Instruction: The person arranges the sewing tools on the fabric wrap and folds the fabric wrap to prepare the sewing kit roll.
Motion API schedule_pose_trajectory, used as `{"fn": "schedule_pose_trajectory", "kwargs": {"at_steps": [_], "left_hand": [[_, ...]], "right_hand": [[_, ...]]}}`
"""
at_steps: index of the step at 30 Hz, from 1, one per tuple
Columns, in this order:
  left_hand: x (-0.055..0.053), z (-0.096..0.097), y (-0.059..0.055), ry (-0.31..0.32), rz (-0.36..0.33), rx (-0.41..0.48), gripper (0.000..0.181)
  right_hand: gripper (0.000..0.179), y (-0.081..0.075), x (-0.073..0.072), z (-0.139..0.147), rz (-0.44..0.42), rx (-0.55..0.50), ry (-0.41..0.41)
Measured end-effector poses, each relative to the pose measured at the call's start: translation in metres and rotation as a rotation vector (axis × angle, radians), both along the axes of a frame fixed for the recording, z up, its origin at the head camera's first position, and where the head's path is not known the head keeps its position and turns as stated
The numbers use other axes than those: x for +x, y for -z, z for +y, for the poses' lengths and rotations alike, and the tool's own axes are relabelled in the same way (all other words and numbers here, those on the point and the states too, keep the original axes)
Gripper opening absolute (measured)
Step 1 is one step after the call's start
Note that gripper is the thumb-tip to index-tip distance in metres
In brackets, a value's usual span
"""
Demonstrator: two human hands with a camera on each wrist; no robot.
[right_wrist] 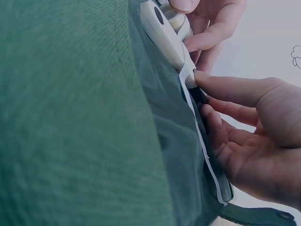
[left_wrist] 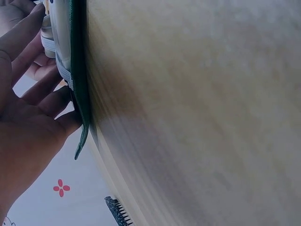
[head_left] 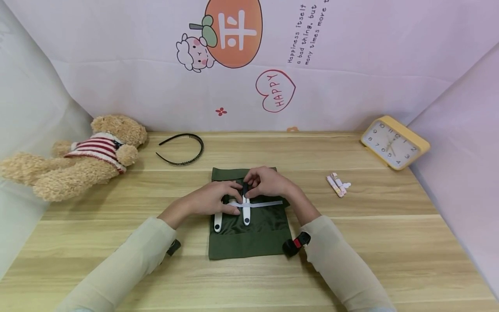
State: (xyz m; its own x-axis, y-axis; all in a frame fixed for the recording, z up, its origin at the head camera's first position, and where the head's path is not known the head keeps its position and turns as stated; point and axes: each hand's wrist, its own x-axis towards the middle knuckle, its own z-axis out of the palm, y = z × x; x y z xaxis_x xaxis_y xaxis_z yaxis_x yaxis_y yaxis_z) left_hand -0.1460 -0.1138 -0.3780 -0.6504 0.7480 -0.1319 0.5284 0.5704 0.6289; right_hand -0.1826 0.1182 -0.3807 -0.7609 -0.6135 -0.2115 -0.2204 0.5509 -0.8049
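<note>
A dark green cloth organizer [head_left: 249, 247] lies unfolded on the table, with a white elastic band [head_left: 269, 203] across it. Under the band sits a white-handled tool [head_left: 246, 215] with a black upper part; its exact kind is unclear. My right hand [head_left: 267, 182] pinches the black part between thumb and fingers. From the left, my left hand [head_left: 210, 198] rests over the organizer, thumb and forefinger apart beside the band and the handle. Another white-handled tool [head_left: 218, 223] shows partly beneath it. In the right wrist view, a pale rounded item [right_wrist: 178, 22] appears near the left fingers.
A teddy bear [head_left: 93, 151] in a striped shirt lies at the left, with a black toothed headband [head_left: 202, 147] beside it. Small pale patterned items, perhaps clips [head_left: 337, 185], lie right of the organizer. A yellow clock [head_left: 395, 142] stands at the back right.
</note>
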Motion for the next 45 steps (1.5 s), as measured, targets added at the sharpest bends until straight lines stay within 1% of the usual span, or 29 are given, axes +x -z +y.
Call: {"fn": "schedule_pose_trajectory", "kwargs": {"at_steps": [7, 11, 14, 16, 18, 22, 26, 29, 33, 41, 45], "left_hand": [[0.000, -0.002, 0.001, 0.000, -0.005, 0.004, 0.025], [0.000, -0.003, 0.000, 0.003, -0.008, 0.014, 0.028], [0.000, -0.003, 0.000, -0.014, -0.016, 0.024, 0.030], [0.001, -0.003, 0.000, -0.029, -0.015, 0.035, 0.031], [0.001, -0.002, 0.000, -0.037, 0.001, 0.043, 0.032], [0.001, 0.003, -0.001, -0.028, 0.051, 0.047, 0.034], [0.002, 0.008, -0.002, -0.027, 0.087, 0.040, 0.035], [0.003, 0.011, -0.003, -0.027, 0.108, 0.029, 0.037], [0.003, 0.014, -0.004, -0.025, 0.122, 0.022, 0.040], [0.001, 0.020, -0.005, -0.012, 0.136, 0.001, 0.044], [0.001, 0.022, -0.005, 0.003, 0.125, -0.021, 0.048]], "right_hand": [[0.037, -0.001, 0.002, -0.001, 0.024, 0.035, -0.023], [0.038, 0.000, 0.002, 0.001, 0.034, 0.010, -0.037], [0.037, 0.000, 0.002, 0.007, 0.049, -0.015, -0.030], [0.036, -0.002, 0.003, 0.012, 0.069, -0.029, -0.011], [0.035, -0.005, 0.004, 0.019, 0.098, -0.041, 0.020], [0.034, -0.014, 0.004, 0.039, 0.152, -0.085, 0.068], [0.034, -0.020, 0.005, 0.060, 0.181, -0.108, 0.094], [0.034, -0.022, 0.007, 0.075, 0.181, -0.103, 0.122], [0.034, -0.022, 0.009, 0.094, 0.173, -0.089, 0.173], [0.040, -0.025, 0.015, 0.128, 0.163, -0.041, 0.273], [0.043, -0.025, 0.017, 0.144, 0.175, -0.014, 0.308]]}}
